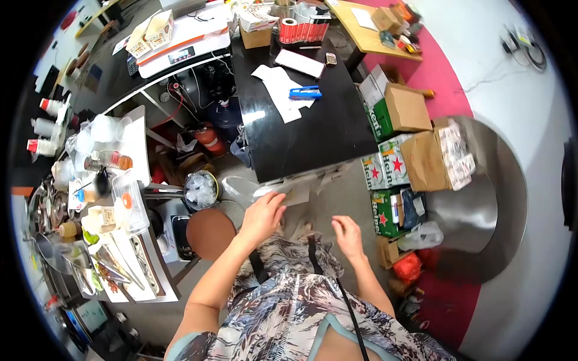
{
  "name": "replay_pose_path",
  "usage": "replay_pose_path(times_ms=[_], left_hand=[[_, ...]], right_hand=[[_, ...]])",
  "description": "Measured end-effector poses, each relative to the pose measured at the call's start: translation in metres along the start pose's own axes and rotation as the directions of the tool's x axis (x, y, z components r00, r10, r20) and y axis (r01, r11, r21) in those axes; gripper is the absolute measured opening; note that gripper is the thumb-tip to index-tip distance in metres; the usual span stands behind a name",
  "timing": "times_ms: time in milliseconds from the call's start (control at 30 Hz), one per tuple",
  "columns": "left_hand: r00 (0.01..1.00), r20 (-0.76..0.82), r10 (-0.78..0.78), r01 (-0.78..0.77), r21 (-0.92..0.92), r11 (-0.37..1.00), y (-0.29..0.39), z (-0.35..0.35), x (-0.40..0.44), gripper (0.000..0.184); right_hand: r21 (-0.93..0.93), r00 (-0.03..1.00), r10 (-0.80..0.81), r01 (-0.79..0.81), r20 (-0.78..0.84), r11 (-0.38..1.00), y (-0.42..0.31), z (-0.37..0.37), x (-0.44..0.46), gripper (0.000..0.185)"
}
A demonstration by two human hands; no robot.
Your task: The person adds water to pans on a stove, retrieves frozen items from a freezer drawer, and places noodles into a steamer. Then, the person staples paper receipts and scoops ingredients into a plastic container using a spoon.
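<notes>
My left hand (263,218) is in front of my body, below the near edge of a black table (313,141). Its fingers are curled together at a thin clear plastic bag (239,188), which spreads out beyond them and is partly blurred. To the right, my right hand (349,236) hangs in the air with fingers loosely bent and apart, holding nothing I can see. On the black table lie white paper slips (280,90), a blue stapler (305,92) and a white phone (300,62).
A round brown stool (211,233) and a lined bin (201,190) stand at left, beside a counter with food containers (129,201). Green beer cartons (385,210) and an open cardboard box (426,161) line the right side. A fire extinguisher (210,139) stands under the counter.
</notes>
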State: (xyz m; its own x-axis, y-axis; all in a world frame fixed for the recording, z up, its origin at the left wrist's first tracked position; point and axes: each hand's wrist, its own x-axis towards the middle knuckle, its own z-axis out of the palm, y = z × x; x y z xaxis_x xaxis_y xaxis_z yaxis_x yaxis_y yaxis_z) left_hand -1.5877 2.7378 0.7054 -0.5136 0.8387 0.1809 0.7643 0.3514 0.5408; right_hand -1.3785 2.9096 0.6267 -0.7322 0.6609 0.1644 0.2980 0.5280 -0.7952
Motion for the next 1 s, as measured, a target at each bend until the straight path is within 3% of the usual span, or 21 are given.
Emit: replay_pose_path(times_ms=[67, 267, 467, 500, 533, 700, 1000], left_hand=[[0.998, -0.033, -0.056, 0.056, 0.008, 0.998, 0.006, 0.011, 0.064, 0.028], [0.931, -0.358, -0.076, 0.114, 0.087, 0.99, 0.025, 0.069, 0.237, 0.027], [0.841, -0.495, -0.218, 0.297, 0.086, 0.951, 0.042, 0.121, 0.397, 0.028], [0.835, -0.522, -0.173, 0.295, 0.16, 0.942, 0.04, 0.127, 0.419, 0.028], [0.829, -0.544, -0.126, 0.294, 0.234, 0.927, 0.038, 0.132, 0.439, 0.028], [0.842, -0.51, -0.173, 0.347, 0.267, 0.899, 0.02, 0.131, 0.512, 0.03], [0.88, -0.432, -0.196, 0.337, 0.28, 0.899, -0.016, 0.107, 0.567, 0.032]], right_hand=[[0.082, 0.999, -0.032, 0.034, -0.018, 0.996, 0.003, -0.033, 0.088, 0.012], [0.097, 0.932, -0.364, 0.361, 0.009, 0.927, 0.061, -0.079, 0.344, 0.01], [0.069, 0.776, -0.627, 0.624, 0.06, 0.779, 0.088, -0.089, 0.576, 0.015], [0.048, 0.746, -0.661, 0.66, 0.08, 0.75, 0.089, -0.086, 0.603, 0.017], [0.029, 0.713, -0.693, 0.695, 0.101, 0.719, 0.09, -0.083, 0.628, 0.019], [0.061, 0.654, -0.728, 0.734, 0.204, 0.677, 0.089, -0.066, 0.708, 0.028], [0.037, 0.725, -0.651, 0.661, 0.225, 0.749, 0.099, -0.048, 0.753, 0.027]])
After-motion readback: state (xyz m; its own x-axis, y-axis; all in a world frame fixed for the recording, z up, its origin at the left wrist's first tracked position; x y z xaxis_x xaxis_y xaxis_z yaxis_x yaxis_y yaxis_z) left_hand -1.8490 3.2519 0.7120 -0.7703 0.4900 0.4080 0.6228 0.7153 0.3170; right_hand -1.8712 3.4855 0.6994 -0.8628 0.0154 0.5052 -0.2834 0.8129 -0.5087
